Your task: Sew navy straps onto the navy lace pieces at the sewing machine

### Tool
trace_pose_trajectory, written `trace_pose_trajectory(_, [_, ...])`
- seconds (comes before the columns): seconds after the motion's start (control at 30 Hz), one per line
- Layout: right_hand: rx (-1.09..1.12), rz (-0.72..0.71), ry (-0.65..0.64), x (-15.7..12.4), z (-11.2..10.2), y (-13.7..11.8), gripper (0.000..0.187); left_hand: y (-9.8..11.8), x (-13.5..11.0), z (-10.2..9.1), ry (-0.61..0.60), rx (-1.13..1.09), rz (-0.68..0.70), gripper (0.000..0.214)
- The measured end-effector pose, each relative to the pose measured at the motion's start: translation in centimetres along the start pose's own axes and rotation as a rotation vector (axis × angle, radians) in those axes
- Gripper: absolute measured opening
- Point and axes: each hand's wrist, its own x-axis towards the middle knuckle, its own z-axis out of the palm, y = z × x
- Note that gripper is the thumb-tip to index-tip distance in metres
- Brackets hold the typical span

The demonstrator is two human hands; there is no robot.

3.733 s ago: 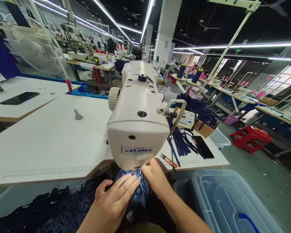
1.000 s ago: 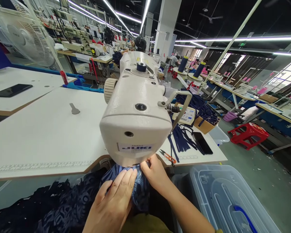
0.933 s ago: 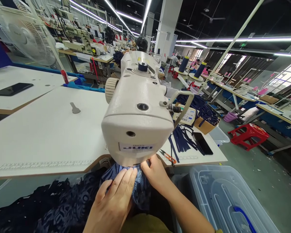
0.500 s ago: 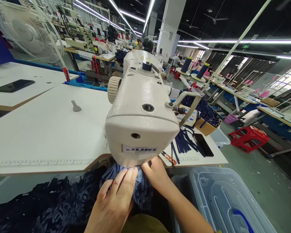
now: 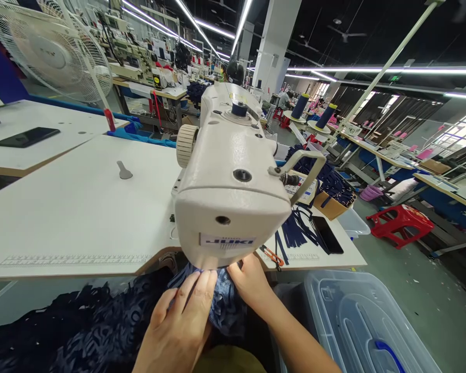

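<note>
A white sewing machine [image 5: 235, 202] marked JUKI fills the middle of the view, and its head hides the needle area. Bunched navy fabric [image 5: 227, 305] hangs from below the head over the table's front edge. My left hand [image 5: 180, 316] lies over this fabric, fingers close together and pointing under the head; its thumb is hidden behind the hand. On the right, the fingers of my right hand [image 5: 250, 285] are closed on the fabric's edge, tips partly covered by the machine. A heap of dark navy strips [image 5: 89, 321] lies at the lower left.
On the white table [image 5: 81, 207] lie a small grey metal piece [image 5: 125, 170], orange thread snips [image 5: 272, 256], navy strips [image 5: 293, 230] and a black phone [image 5: 326, 234]. A clear plastic bin [image 5: 322, 311] stands at lower right. Beyond it is a red stool [image 5: 402, 223].
The view has shifted slightly, so the machine appears a little further right. Both hands keep nearly the same place on the fabric, which has shifted slightly between them.
</note>
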Motion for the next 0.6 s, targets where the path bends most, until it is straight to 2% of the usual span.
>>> trace_pose_trajectory(0.3, [0.213, 0.058, 0.014, -0.2, 0.4, 1.3, 0.012, -0.4, 0.2, -0.5, -0.068, -0.055, -0.025, 0.038])
trace_pose_trajectory(0.47, [0.309, 0.128, 0.019, -0.7, 0.4, 2.8, 0.008, -0.7, 0.5, -0.4, -0.042, -0.092, 0.017, 0.039])
trace_pose_trajectory(0.6, [0.325, 0.215, -0.022, -1.6, 0.9, 4.1, 0.016, -0.9, 0.9, -0.4, -0.046, -0.140, 0.024, 0.038])
